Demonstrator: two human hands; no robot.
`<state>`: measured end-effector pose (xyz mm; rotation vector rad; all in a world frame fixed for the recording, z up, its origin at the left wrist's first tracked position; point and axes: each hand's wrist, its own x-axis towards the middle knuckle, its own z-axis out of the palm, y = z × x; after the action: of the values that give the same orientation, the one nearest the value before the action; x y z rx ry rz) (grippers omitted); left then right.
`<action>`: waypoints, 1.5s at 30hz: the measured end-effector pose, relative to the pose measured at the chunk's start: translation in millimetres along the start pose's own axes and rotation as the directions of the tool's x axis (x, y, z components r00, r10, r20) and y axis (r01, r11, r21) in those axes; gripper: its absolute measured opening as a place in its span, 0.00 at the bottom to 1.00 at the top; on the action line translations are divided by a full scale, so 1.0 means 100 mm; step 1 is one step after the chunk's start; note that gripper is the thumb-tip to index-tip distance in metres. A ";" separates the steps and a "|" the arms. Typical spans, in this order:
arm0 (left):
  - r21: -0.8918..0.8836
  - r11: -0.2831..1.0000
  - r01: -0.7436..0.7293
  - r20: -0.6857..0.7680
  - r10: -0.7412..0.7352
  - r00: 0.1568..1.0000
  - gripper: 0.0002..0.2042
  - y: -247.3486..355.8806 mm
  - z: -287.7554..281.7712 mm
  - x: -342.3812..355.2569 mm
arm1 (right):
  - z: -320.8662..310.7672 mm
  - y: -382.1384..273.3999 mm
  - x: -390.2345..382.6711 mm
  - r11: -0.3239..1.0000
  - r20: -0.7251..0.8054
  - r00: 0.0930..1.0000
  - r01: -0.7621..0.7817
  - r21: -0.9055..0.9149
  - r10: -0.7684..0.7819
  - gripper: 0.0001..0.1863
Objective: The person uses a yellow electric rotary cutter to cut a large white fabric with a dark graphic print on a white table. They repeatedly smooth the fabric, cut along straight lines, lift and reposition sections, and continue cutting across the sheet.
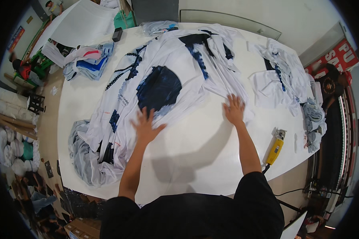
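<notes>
A long spread of white fabric (187,79) with dark blue printed patches lies rumpled across the white table (191,159). My left hand (146,126) rests flat with spread fingers on its near edge, just below a large dark blue round patch (159,88). Farther right, my right hand (234,108) is also open, its fingers spread on or just over the fabric's right part. Neither hand grips anything. To the right of my right forearm lies a yellow handheld electric cutter (275,150) with a metal head and a black cord.
Folded cloths (88,61) are stacked at the table's far left. More white and blue fabric (279,75) lies at the right, beside rolled grey-blue cloth (314,119). Grey fabric (81,155) bunches at the near left edge. A clear plastic bag (159,27) sits at the back. A person (331,85) stands right.
</notes>
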<state>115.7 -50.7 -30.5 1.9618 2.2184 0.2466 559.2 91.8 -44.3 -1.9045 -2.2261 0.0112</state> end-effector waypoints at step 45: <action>-0.094 0.940 0.327 0.369 -0.272 0.889 0.58 0.96 0.13 -2.41 | -0.90 2.63 -2.45 0.296 0.232 0.586 -0.664 0.687 0.777 0.36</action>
<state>240.8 -278.3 -16.6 1.4233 2.1493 0.0195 865.4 -116.2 -31.6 -2.0781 -0.7785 0.7544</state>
